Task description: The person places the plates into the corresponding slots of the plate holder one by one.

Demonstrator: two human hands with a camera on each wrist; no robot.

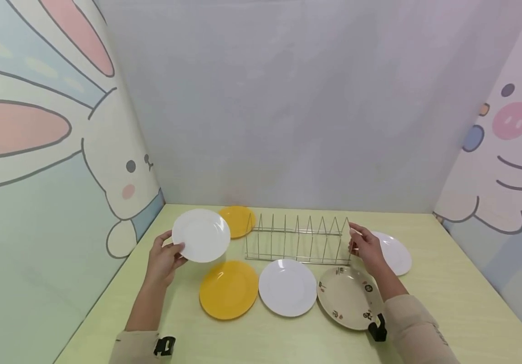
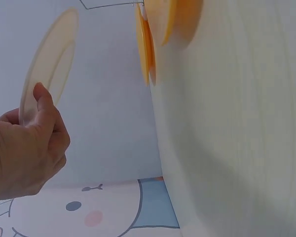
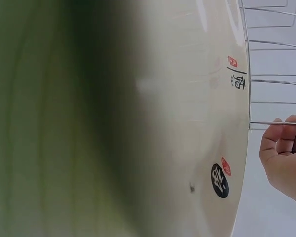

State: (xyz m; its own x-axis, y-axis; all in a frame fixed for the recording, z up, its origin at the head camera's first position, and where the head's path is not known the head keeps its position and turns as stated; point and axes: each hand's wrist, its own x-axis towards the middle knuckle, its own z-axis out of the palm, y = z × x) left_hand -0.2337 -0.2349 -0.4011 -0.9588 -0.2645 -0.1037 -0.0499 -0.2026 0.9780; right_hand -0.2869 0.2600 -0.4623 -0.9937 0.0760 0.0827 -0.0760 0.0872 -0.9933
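My left hand (image 1: 164, 260) pinches the rim of a white plate (image 1: 202, 235), thumb on the upper face. In the left wrist view this plate (image 2: 49, 64) is tilted and held clear of the table. At the right end of a wire dish rack (image 1: 298, 240), my right hand (image 1: 366, 247) grips the end wire with curled fingers. The right wrist view has that hand (image 3: 288, 158) at the rack's wire (image 3: 276, 81), partly cut off by the frame edge. No plates stand in the rack's slots.
In front of the rack lie a yellow plate (image 1: 229, 290), a white plate (image 1: 288, 288) and a larger beige patterned plate (image 1: 349, 298). Another yellow plate (image 1: 237, 221) lies behind the held plate, and a white plate (image 1: 395, 254) lies beyond the right hand. Walls enclose the table (image 1: 288, 338).
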